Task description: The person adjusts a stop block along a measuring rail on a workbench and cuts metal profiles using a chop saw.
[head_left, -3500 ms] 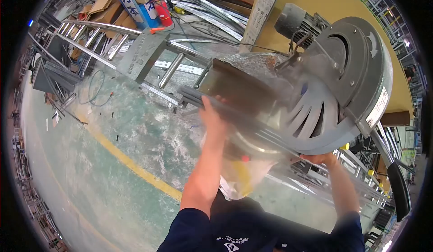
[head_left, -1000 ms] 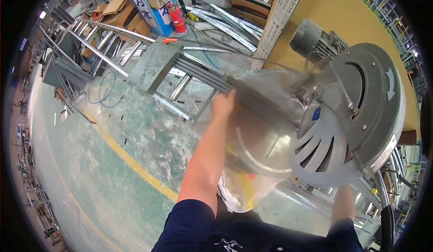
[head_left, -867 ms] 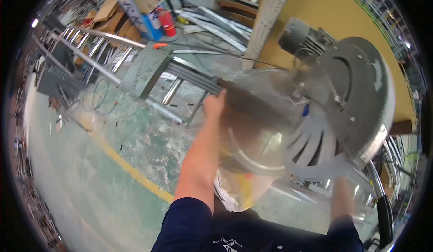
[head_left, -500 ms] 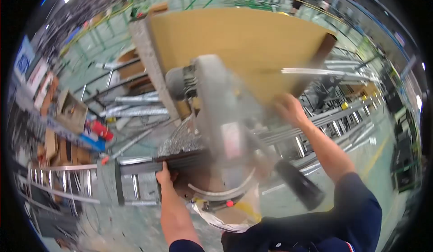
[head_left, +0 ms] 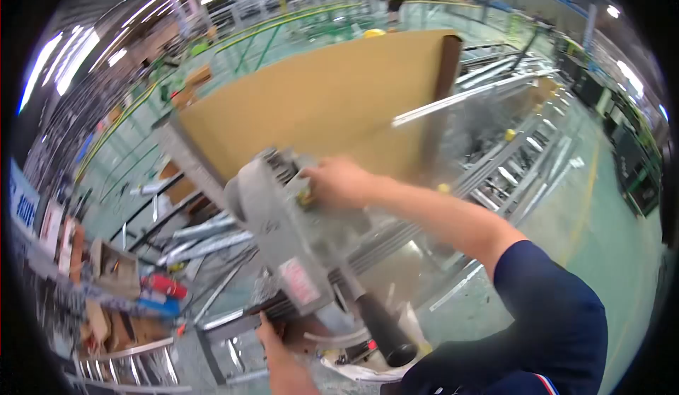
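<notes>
- Your left hand is at the near edge of the bars, left of the saw; blur hides whether it closes on them.
- Your right hand, well apart from the left, is beside the saw's upper part; I cannot tell whether it grips or only touches.
- The bars pass under the saw and run off to the right beside the rollers.
- They look long, stiff and smooth, probably slippery rather than fragile; hold their outer sides, clear of the blade area.
- The saw looks heavy; its black handle, untouched, seems the place to take hold.
- Behind stands a tan board.
</notes>
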